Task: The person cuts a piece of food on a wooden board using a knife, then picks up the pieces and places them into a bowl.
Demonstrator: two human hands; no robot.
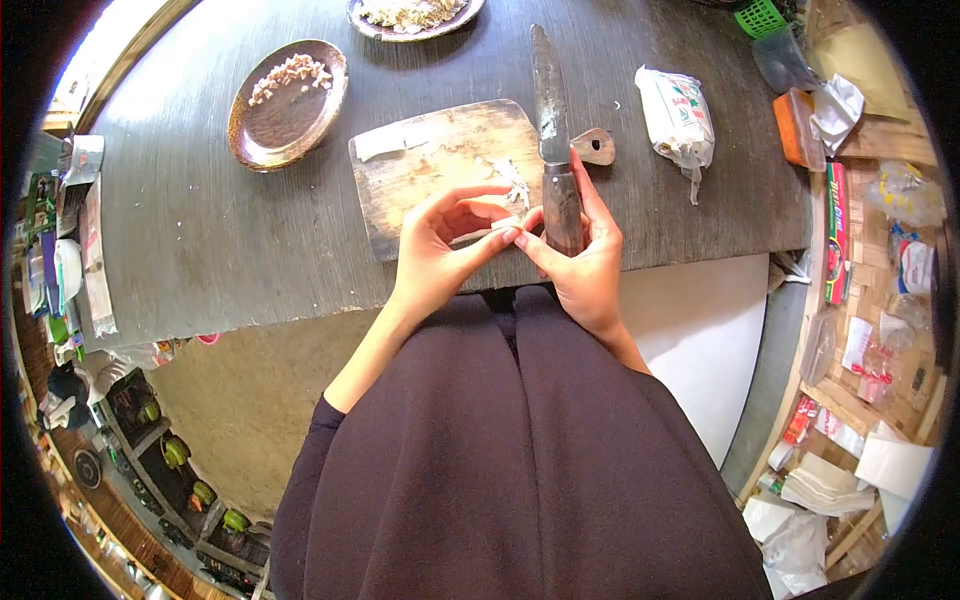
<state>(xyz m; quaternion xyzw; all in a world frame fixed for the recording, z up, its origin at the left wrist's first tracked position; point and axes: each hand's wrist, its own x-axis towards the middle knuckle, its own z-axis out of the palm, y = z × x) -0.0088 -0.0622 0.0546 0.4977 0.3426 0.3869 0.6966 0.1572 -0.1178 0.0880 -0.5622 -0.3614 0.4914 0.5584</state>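
My left hand pinches a small pale piece between thumb and fingertips; its kind is too small to make out. Touching the same spot are the thumb and a fingertip of my right hand, which also holds a knife by its dark wooden handle. The knife's worn blade points away from me. Beneath and beyond my hands lies a wooden cutting board, with thin whitish peelings near its right side and a flat white piece at its upper left.
A brown plate with small pinkish pieces is at the left, and another plate with pale flakes at the back. A white plastic packet lies right of the knife. Packets and an orange-filled container line the right edge.
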